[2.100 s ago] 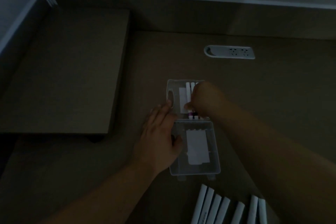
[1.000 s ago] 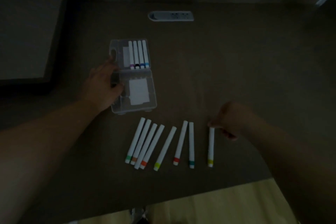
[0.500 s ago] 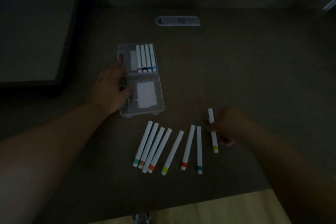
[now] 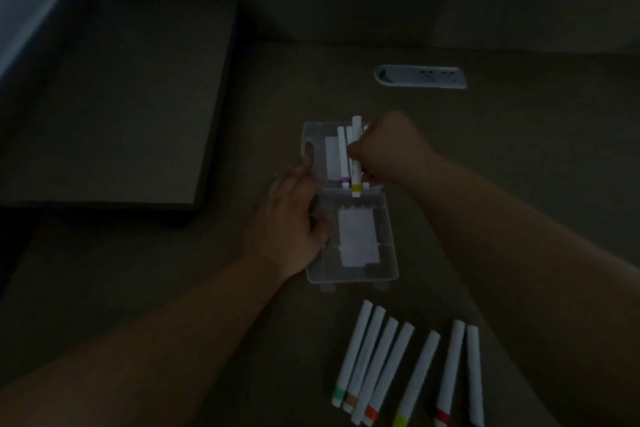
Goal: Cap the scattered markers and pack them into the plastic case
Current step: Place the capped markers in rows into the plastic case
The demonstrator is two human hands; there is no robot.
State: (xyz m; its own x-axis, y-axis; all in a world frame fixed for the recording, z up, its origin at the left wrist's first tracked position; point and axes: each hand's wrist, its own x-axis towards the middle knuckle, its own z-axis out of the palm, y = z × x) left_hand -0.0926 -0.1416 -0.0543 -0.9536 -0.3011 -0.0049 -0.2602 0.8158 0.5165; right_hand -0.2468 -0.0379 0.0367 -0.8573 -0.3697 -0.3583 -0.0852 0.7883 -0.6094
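**Yellow-banded marker held over open case in dim light**

A person's right hand (image 4: 391, 152), at the centre of the frame, had its fingers clamped round a white marker with a yellow band (image 4: 356, 163), holding it over the upper half of an open clear plastic case (image 4: 388, 267) on the brown counter (image 4: 519, 149). Other white markers (image 4: 342, 152) lay side by side in that half, though the gloom and the hand hid how many. The left hand (image 4: 291, 222) rested against the case's left edge, fingers spread and fairly straight, touching the plastic. The lower half of the case, nearer the camera, showed a pale label. Below it, at the lower centre of the frame, seven loose markers (image 4: 377, 364) lay in a rough row on the counter, their coloured bands pointing toward the bottom edge. A grey socket strip (image 4: 420, 77) sat in the counter above and to the right of the case, and a raised brown block (image 4: 114, 107) filled the left.
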